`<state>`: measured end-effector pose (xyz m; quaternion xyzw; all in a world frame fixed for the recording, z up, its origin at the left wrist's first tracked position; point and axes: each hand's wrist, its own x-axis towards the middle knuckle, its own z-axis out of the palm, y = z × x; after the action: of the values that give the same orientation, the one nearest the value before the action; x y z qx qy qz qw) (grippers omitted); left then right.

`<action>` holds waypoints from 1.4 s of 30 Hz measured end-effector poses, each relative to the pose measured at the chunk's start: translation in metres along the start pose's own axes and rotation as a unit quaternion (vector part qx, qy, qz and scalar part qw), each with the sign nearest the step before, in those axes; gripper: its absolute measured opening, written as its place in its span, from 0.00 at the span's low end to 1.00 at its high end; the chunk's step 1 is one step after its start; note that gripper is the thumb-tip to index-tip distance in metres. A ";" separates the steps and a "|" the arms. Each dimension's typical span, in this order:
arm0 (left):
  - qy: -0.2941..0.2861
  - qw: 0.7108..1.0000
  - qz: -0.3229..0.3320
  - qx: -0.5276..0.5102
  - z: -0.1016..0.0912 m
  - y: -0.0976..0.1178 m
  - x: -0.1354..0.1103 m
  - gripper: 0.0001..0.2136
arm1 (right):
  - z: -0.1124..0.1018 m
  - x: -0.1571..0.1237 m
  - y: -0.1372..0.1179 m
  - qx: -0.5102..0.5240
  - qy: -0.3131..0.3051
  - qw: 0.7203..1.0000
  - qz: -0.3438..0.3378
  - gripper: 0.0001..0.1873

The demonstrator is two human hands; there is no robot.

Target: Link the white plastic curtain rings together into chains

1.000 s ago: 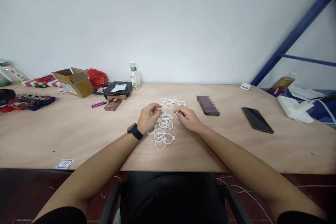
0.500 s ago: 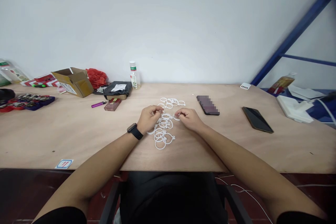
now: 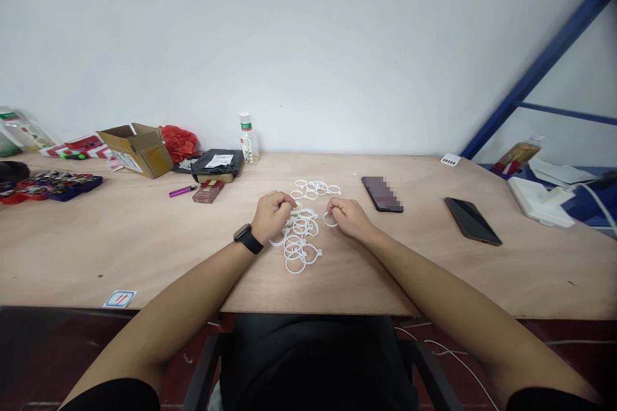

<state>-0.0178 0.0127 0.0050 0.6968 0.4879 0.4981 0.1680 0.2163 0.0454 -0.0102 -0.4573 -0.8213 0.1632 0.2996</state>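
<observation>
White plastic curtain rings with small eyelets lie in an overlapping heap (image 3: 301, 227) between my hands. Just beyond it is a smaller cluster of the same rings (image 3: 317, 187). My right hand (image 3: 349, 215), right of the heap, pinches one curtain ring (image 3: 330, 225) between thumb and forefinger, its loop sticking out to the left. On the heap's left side my left hand (image 3: 274, 215) is closed, thumb against forefinger. A white ring (image 3: 299, 207) shows at those fingertips and appears to be gripped; part of it is hidden.
Right of my hands lie two phones, one dark (image 3: 382, 194) and one farther right (image 3: 472, 221). Back left are a maroon box (image 3: 208, 192), a purple lighter (image 3: 181, 191), a black parcel (image 3: 218, 164), a bottle (image 3: 246, 139) and an open carton (image 3: 136, 150). A white power strip (image 3: 540, 201) sits far right.
My hands have drawn slightly apart. The right hand has moved a little right with its curtain ring, which now shows more fully; the left has shifted slightly left.
</observation>
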 end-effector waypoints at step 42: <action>-0.115 0.978 0.067 0.162 0.005 -0.008 -0.002 0.07 | 0.029 0.086 0.007 -0.216 -0.136 0.965 -0.058 0.11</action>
<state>-0.0177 0.0161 -0.0040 0.7986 0.4920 0.3386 0.0742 0.1678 0.1224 -0.0065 -0.4359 -0.8953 0.0250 0.0883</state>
